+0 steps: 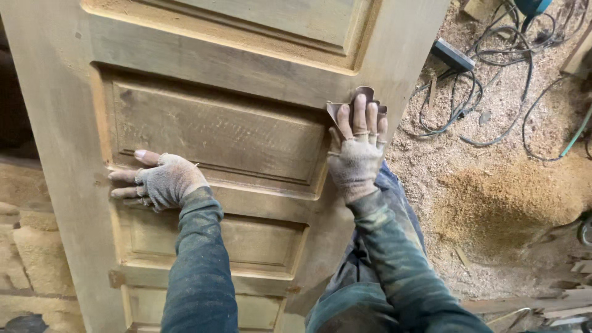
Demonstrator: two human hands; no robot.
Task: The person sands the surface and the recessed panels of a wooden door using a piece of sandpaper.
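Right hand (357, 151), gloved, presses sandpaper (357, 102) flat against the door (216, 132) at the panel's right moulding. Left hand (157, 182) lies open, flat on the panel's left edge, grasping nothing.

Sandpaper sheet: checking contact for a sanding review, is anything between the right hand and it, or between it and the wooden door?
Nothing visible: the right hand presses the folded brown sandpaper sheet flat on the panelled wooden door.

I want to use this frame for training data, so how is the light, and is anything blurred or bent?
Head view: soft, even daylight without glare; faint shadows under the left hand and right hand on the wooden door. The sandpaper is sharp; the door's edges splay from wide-angle distortion.
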